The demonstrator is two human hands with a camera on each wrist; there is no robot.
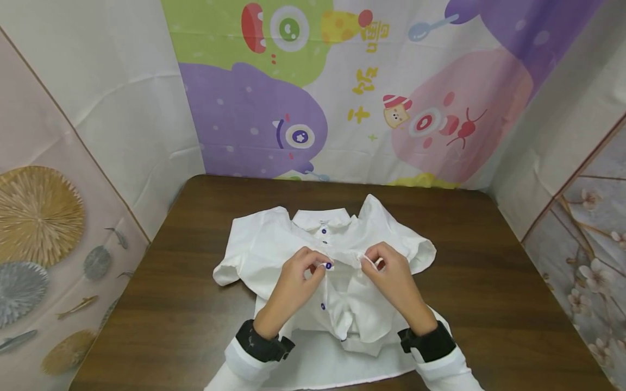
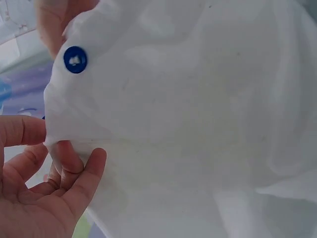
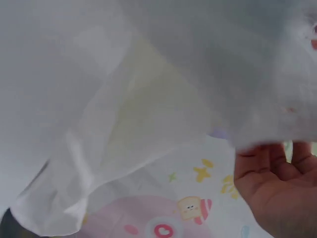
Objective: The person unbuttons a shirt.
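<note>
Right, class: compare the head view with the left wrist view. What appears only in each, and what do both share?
Only the head view shows the dark brown wooden table, the cartoon monster backdrop, the right hand pinching the placket, and the collar. Only the left wrist view shows the left fingertips pinching the fabric edge from below. Both show the white short-sleeved cotton shirt, a round blue button and the left hand.
</note>
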